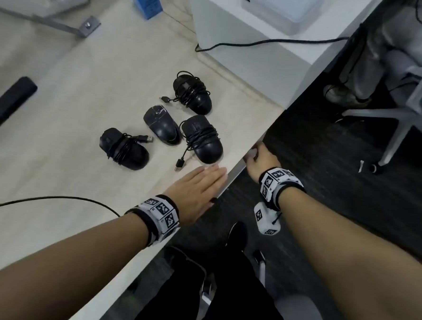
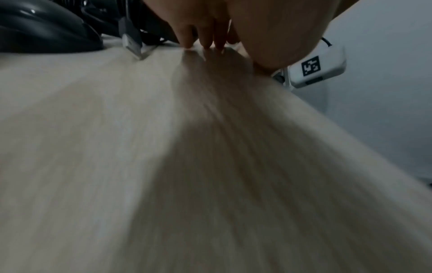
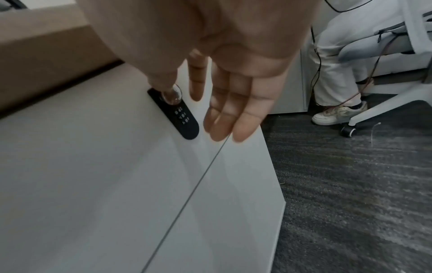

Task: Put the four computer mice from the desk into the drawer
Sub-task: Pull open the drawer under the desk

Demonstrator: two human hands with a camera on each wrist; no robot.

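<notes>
Pale wood covers the worktop (image 1: 60, 106), and dark carpet (image 1: 340, 167) lies on the floor beside it. Four black mice sit together on the worktop, none of them held. From the middle mouse (image 1: 161, 127), one cord-wrapped mouse (image 1: 193, 92) lies at 1 o'clock, another wrapped mouse (image 1: 202, 139) lies just beside it at 3 o'clock, and a third wrapped mouse (image 1: 124, 149) lies at 8 o'clock. A USB plug (image 1: 179, 165) from the 3 o'clock mouse lies loose on the wood.

The left hand (image 1: 198, 188) lies flat on the worktop near its edge, at 6 o'clock from the mice. Its fingers (image 2: 205, 37) are straight and their tips touch the wood, so this grip is open and holds nothing. The plug is near it but not touching.

The right hand (image 1: 259, 162) is down past the worktop edge, in front of the white drawer (image 3: 117, 184). In the right wrist view its fingers (image 3: 233, 110) are straight and spread loosely, so this grip is open too. The thumb (image 3: 161, 73) touches a round silver knob (image 3: 173, 96) on a black keypad lock (image 3: 184, 120) on the drawer front. The drawer looks shut.

At 1 o'clock from that hand, a person's leg in light trousers (image 3: 334, 61) and a white office chair (image 3: 397, 88) are on the carpet.
</notes>
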